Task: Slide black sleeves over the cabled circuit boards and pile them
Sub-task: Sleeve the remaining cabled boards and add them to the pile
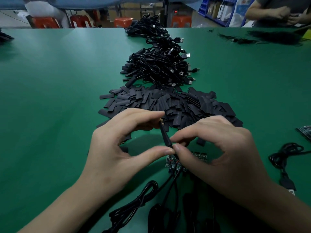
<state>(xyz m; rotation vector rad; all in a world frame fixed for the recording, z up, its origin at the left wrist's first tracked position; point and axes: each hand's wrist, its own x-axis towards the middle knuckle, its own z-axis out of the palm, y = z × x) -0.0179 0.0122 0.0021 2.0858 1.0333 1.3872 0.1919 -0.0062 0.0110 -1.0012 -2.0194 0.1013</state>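
A black sleeve [165, 134] stands nearly on end between both hands above the green table [50, 98]. My left hand [117, 148] pinches it, fingertips at its top and thumb at its lower end. My right hand [218, 152] pinches its lower end with thumb and forefinger. Whether a board is inside the sleeve is hidden. Bare circuit boards [173, 163] with red-and-black leads lie just under the hands, their black cables [134, 204] trailing toward me. A heap of loose black sleeves [168, 101] lies right behind the hands. Beyond it sits a pile of sleeved boards with USB cables [159, 68].
A second cable pile [148, 29] sits at the far table edge. A coiled USB cable [284, 158] and a board [305, 131] lie at the right. Black scraps [269, 37] lie far right, near another person's arm [272, 12]. Red stools [45, 22] stand behind the table.
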